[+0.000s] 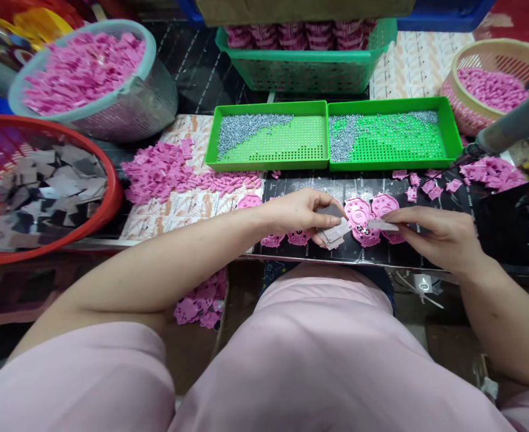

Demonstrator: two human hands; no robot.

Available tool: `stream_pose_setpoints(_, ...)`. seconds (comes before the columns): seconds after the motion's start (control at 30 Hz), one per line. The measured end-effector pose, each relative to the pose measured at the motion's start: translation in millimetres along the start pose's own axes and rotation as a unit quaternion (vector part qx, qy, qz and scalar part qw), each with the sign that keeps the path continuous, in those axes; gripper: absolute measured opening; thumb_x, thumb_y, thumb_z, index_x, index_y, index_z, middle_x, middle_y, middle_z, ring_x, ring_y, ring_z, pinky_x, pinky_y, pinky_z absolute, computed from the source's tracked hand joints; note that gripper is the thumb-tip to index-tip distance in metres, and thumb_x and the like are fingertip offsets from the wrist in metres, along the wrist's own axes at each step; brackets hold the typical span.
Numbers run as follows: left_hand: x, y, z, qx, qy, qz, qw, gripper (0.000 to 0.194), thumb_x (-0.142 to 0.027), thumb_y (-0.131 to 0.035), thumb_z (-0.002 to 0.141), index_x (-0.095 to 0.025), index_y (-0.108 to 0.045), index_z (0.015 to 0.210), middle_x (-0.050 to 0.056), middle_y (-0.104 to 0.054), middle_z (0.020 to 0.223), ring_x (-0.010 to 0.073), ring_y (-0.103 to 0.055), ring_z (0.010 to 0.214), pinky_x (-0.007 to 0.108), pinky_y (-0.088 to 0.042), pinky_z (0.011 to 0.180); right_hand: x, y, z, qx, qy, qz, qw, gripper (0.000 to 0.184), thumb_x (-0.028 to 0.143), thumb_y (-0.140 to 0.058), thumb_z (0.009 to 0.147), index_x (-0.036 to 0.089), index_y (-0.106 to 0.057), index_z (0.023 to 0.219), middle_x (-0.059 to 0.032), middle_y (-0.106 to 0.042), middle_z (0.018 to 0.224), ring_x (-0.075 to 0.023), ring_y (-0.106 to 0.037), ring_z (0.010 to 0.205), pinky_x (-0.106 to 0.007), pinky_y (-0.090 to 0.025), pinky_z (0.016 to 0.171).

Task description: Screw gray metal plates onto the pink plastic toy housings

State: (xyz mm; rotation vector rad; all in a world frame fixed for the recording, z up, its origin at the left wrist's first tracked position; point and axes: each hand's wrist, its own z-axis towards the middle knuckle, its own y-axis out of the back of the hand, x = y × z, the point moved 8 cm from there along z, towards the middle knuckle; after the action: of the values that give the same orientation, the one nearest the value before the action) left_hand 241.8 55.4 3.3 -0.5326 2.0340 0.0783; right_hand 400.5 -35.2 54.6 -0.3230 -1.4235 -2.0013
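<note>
My left hand (302,211) is closed round a small stack of grey flat pieces (334,233), held just above the black work strip (358,255). My right hand (430,231) pinches a single grey flat piece (382,225) and holds it level over two round pink plastic parts (367,219). More round pink parts (286,238) lie under my left hand, partly hidden by it.
Two green trays (268,163) with small grey metal bits sit behind the strip. A red basket (106,204) of grey pieces stands left, a grey tub (151,102) and a tan basket (466,114) hold pink parts. Loose pink parts (165,171) litter the table.
</note>
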Motion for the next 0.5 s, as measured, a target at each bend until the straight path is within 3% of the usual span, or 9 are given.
stream_pose_setpoints(0.07,1,2.7,-2,-0.002,0.0,-0.037,0.999,0.011,-0.011,-0.065,0.085,-0.012,-0.062,0.095,-0.005,-0.062,0.067,0.0054,-0.061,0.055,0.017,-0.053,0.057,8,-9,3,0.043,0.081,-0.022,0.996,0.02,0.011,-0.058,0.086,0.021,-0.069,0.1,-0.0019,-0.075,0.096,-0.0145,-0.071,0.089,-0.026,-0.058,0.082)
stream_pose_setpoints(0.13,3,5.4,-4,-0.012,0.001,-0.064,0.998,0.011,-0.013,-0.065,0.086,-0.013,-0.061,0.095,-0.005,-0.06,0.065,0.005,-0.06,0.053,0.016,-0.053,0.054,11,-14,8,0.059,0.116,-0.033,0.991,0.018,0.012,-0.057,0.087,0.021,-0.07,0.097,-0.0029,-0.074,0.098,-0.0155,-0.071,0.092,-0.028,-0.058,0.084)
stream_pose_setpoints(0.3,9,7.1,-8,-0.022,0.019,-0.09,0.996,0.015,-0.021,-0.07,0.084,-0.014,-0.06,0.093,-0.004,-0.059,0.066,0.0064,-0.06,0.056,0.018,-0.055,0.056,6,-22,14,0.088,0.125,-0.079,0.985,0.023,0.016,-0.053,0.089,0.025,-0.072,0.098,-0.0002,-0.075,0.1,-0.0182,-0.069,0.095,-0.034,-0.059,0.081)
stream_pose_setpoints(0.5,15,1.9,-7,0.01,0.015,-0.112,0.994,0.026,-0.022,-0.077,0.076,-0.013,-0.06,0.094,-0.002,-0.062,0.071,0.0076,-0.06,0.061,0.023,-0.057,0.062,5,-21,7,0.131,0.146,-0.094,0.976,0.032,0.012,-0.052,0.088,0.024,-0.068,0.114,-0.0041,-0.069,0.118,-0.0235,-0.066,0.109,-0.041,-0.056,0.09)
